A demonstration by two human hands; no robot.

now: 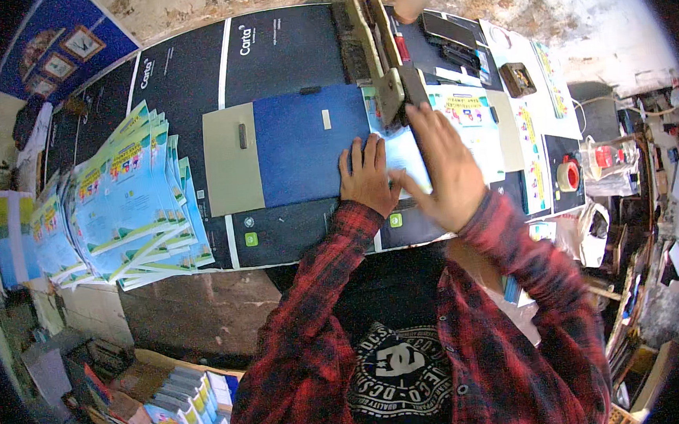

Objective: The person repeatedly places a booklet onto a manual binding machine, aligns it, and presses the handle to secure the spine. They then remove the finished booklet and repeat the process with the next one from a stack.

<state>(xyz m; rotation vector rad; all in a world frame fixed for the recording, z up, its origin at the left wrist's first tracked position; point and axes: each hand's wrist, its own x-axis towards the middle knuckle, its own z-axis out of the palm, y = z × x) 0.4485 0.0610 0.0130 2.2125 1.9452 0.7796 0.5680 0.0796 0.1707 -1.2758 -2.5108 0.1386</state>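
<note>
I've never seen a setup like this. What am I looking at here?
There is no machine: a person works bare-handed. The single picture comes from a fisheye camera on their head, looking down, so edges bend. On the black-covered table lie loose printed sheets at left, a blue panel beside a pale panel, and a tape roll at right. The left hand lies flat across the blue panel's right edge. The right hand, blurred, has its fingers at the metal tool; whether it grips is unclear.

My blurred right hand (448,169) hides part of the printed sheet (477,123), and I cannot tell whether it touches the long metal device (390,94).
</note>
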